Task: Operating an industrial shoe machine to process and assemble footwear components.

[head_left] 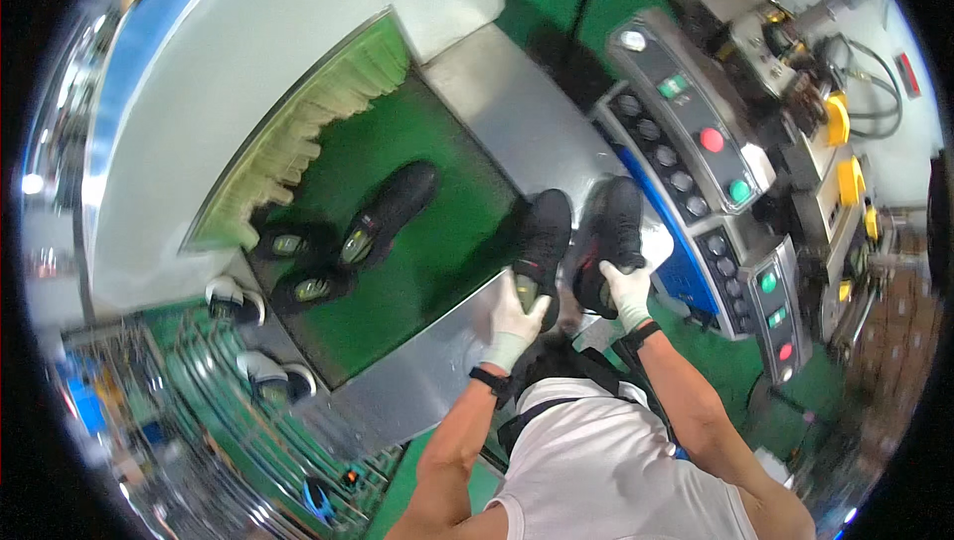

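Observation:
In white gloves, each of my hands grips a black shoe by its heel end, toes pointing away from me. My left hand (pixel 517 311) is closed on the left black shoe (pixel 545 232), over the metal edge beside the green belt (pixel 427 272). Closed on the right black shoe (pixel 614 222) is my right hand (pixel 628 292), near the control panel. The two shoes stand side by side, slightly apart. Farther left on the belt lies another black shoe (pixel 397 207), with two more dark shoes (pixel 316 287) partly in shadow by the curtain.
A fringed pale curtain (pixel 308 133) hangs at the opening of a white machine (pixel 248 53). Control panels (pixel 696 133) with knobs and coloured buttons stand at right. White shoes (pixel 268 376) sit by a metal rod rack (pixel 209 411) at lower left. A steel ledge (pixel 497 103) borders the belt.

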Available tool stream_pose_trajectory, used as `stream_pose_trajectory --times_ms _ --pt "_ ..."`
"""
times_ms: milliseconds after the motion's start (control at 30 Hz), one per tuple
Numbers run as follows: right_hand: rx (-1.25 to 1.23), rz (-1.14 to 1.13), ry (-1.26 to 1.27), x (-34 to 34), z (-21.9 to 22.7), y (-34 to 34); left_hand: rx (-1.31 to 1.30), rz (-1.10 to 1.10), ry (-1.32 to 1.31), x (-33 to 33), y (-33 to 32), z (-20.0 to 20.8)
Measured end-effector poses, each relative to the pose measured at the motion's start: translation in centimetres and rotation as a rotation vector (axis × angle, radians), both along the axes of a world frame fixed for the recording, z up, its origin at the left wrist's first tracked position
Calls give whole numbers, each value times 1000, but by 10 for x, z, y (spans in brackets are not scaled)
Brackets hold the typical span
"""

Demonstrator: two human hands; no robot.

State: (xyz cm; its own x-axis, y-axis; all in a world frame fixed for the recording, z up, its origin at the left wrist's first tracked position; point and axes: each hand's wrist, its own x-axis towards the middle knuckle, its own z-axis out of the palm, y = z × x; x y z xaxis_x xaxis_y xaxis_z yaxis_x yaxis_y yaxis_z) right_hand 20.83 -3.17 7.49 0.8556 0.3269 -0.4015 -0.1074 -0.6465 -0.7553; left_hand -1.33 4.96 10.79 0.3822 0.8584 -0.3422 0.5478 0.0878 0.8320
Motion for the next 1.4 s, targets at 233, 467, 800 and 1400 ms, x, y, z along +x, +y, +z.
stream_pose_trajectory --times_ms 233,467,800,1400 --pt "390 -200 607 25 42 -68 -205 -50 -142 -14 47 -20" --pt "473 -494 497 -8 175 -219 -209 -664 -73 108 -21 107" --pt "756 -1402 -83 -156 221 -448 -530 -1434 -284 223 -255 159" --pt "-562 -2023 -204 -254 253 -836 486 -2215 -1084 271 -852 185"
